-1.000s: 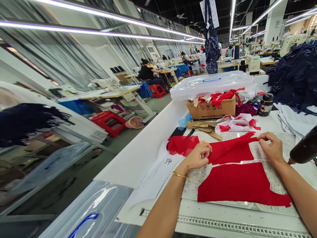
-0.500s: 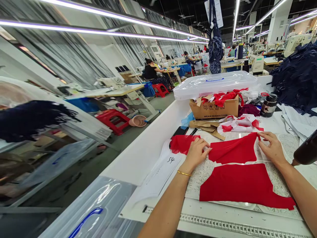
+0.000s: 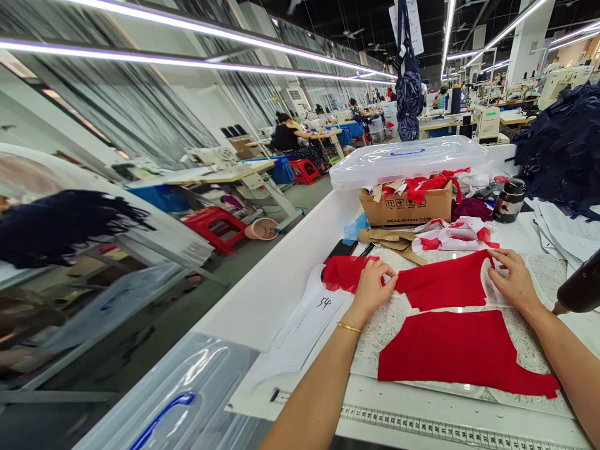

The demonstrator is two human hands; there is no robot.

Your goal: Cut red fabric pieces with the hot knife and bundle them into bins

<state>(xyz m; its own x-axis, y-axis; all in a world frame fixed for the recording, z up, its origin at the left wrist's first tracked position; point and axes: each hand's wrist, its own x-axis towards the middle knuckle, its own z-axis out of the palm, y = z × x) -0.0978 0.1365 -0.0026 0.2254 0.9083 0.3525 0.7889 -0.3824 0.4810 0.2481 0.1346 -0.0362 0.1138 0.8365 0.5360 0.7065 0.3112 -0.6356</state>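
Observation:
A red fabric piece (image 3: 445, 282) lies on a pale speckled board, stretched between my two hands. My left hand (image 3: 374, 289) is closed, thumb and fingers pinching its left corner. At the upper right corner, my right hand (image 3: 514, 280) pinches the fabric's edge between thumb and fingertips. Nearer to me is a larger red fabric piece (image 3: 457, 350), lying flat with a narrow strip at its right end. Partly under my left hand, a sheer red piece (image 3: 344, 273) rests over a white paper pattern (image 3: 307, 322) marked "54".
A tape measure (image 3: 422, 426) runs along the table's front edge. Behind the fabric stand a cardboard box (image 3: 407, 209) of red scraps, a clear plastic lid (image 3: 407, 159) and a dark jar (image 3: 509, 201). A dark tool (image 3: 579, 284) is at the right. A seated person (image 3: 290, 134) works farther off.
The upper red piece now lies smoother, its diagonal fold mostly gone. Both hands stay at the same corners, with only slight finger shifts.

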